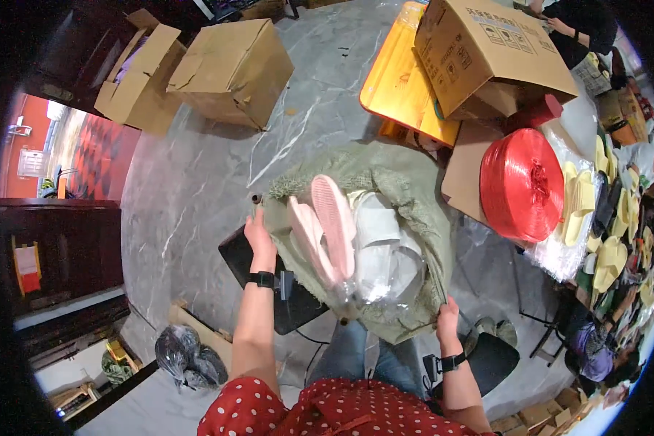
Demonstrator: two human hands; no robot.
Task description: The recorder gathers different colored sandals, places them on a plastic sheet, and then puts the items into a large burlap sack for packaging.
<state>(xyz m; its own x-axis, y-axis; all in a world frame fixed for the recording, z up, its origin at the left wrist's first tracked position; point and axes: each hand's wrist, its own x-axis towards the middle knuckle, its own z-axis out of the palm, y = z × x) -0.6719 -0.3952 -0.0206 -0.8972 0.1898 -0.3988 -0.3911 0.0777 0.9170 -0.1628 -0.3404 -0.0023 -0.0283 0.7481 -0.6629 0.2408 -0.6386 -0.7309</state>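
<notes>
A green woven sack [291, 251] with a frayed rim stands wide open in front of me. Inside it lie a pair of pink slippers [330, 218] and several white slippers [376, 218] in clear plastic wrap. My left hand [258, 231] is closed on the sack's left rim, near the end of a dark rod [256, 198]; its fingertips are partly hidden. On the opposite side my right hand [448, 318] pinches the lower right rim, fingers closed round the fabric. The bottom of the sack is hidden by the slippers.
Two cardboard boxes [232, 73] stand at the far left. A yellow table [400, 91] carries a large carton [494, 54]. To the right are a red twine roll [522, 185] and yellow slippers [578, 203]. Black stools [490, 367] and bagged items [189, 356] lie near me. Another person [578, 29] is far right.
</notes>
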